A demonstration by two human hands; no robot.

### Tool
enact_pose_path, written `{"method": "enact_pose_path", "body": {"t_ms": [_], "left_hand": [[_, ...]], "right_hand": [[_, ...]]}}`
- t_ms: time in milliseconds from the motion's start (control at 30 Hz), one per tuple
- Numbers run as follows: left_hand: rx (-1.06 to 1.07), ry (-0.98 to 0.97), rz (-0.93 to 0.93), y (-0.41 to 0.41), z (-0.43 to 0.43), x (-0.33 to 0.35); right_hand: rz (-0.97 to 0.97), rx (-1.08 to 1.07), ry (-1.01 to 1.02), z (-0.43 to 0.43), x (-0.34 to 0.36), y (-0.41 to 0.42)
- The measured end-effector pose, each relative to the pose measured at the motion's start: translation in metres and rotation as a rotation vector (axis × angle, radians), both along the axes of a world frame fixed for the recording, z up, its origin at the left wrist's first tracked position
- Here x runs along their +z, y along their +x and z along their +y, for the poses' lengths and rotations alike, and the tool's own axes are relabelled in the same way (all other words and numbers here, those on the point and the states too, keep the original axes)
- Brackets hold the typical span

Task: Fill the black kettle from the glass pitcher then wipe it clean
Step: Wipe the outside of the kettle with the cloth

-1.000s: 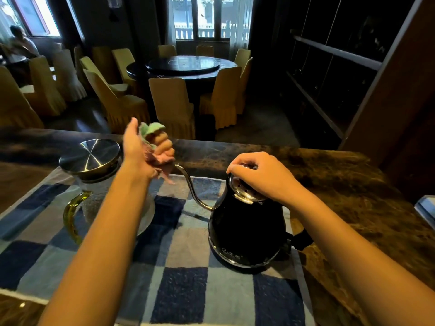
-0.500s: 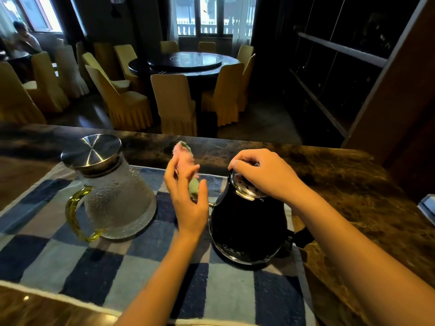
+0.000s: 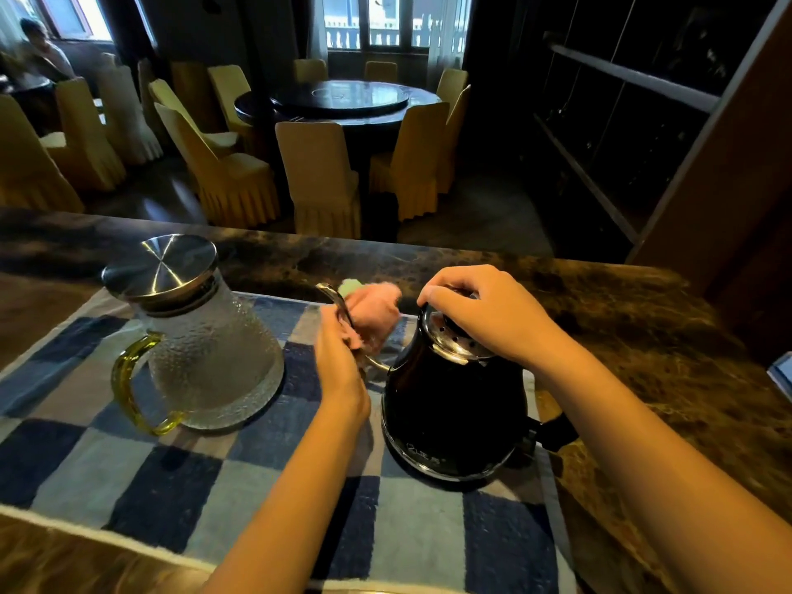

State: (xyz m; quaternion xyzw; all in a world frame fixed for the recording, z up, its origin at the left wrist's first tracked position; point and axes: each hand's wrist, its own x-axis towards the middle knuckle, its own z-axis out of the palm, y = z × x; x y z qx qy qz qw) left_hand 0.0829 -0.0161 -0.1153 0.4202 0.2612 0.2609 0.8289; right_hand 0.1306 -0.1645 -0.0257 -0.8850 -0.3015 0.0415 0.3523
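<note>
A single head-worn wide-angle view is provided; no second view is available for overlap. The scene is looked down on and forward from just above the black kettle (image 3: 450, 405), seen close at lower centre. Beyond the kettle, a dining room is taken in, with edges visibly bowed.

I see black kettle (image 3: 450, 413) upright, lid on, thin spout wrapped in pink cloth (image 3: 373, 312); ribbed glass pitcher (image 3: 205, 353) upright just left, steel-lidded.
</note>
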Motion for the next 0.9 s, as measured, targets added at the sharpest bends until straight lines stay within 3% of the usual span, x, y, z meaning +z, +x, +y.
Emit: {"method": "enact_pose_path", "body": {"t_ms": [100, 167, 267, 333, 500, 600, 800, 900], "left_hand": [[-0.198, 0.008, 0.031, -0.017, -0.021, -0.020], [-0.284, 0.073, 0.151, -0.034, -0.030, -0.032], [-0.325, 0.477, 0.252, -0.063, -0.046, -0.034], [-0.329, 0.639, 0.179, -0.080, -0.060, -0.030], [-0.380, 0.775, -0.098, -0.069, -0.051, -0.024], [-0.432, 0.700, -0.119, -0.046, -0.039, -0.012], [-0.315, 0.971, -0.060, -0.094, -0.070, -0.021], [-0.266, 0.955, -0.128, -0.082, -0.059, -0.016]], "right_hand": [[0.002, -0.010, 0.000, 0.001, -0.002, 0.002], [0.003, -0.009, -0.002, 0.001, -0.003, 0.002], [-0.005, -0.008, 0.005, 0.002, -0.003, 0.002], [0.002, -0.007, 0.008, 0.002, -0.003, 0.002], [0.022, -0.014, -0.005, 0.002, 0.000, 0.001], [0.013, -0.025, -0.004, 0.003, 0.000, 0.002], [-0.004, -0.025, -0.003, 0.002, -0.002, 0.002], [0.006, -0.031, -0.006, 0.003, -0.002, 0.002]]}}
